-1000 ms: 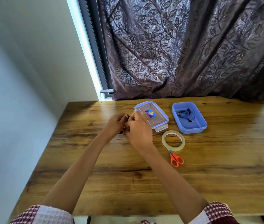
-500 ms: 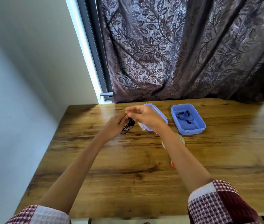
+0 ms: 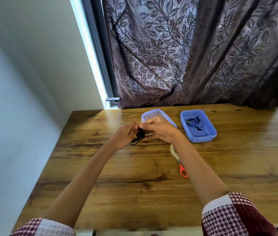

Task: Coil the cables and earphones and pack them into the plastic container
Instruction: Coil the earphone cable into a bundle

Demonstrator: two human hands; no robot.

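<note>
A small bundle of black cable (image 3: 139,136) is held between both hands above the wooden table (image 3: 134,176). My left hand (image 3: 123,136) grips the coiled bundle, with loose loops hanging below it. My right hand (image 3: 158,129) pinches the cable from the right, and a pale strip, possibly tape, shows at its fingertips. The open blue plastic container (image 3: 210,133) stands at the back right with blue earphones (image 3: 194,122) coiled inside. Its clear lid (image 3: 152,114) lies behind my right hand, partly hidden.
A roll of clear tape (image 3: 173,151) and red-handled scissors (image 3: 182,170) lie just right of my right forearm, partly covered by it. A dark leaf-patterned curtain (image 3: 194,57) hangs behind the table. A wall runs along the left edge.
My right hand swung out over the lid half a second ago and has come back down against the cable bundle. My left hand has kept hold of the bundle throughout.
</note>
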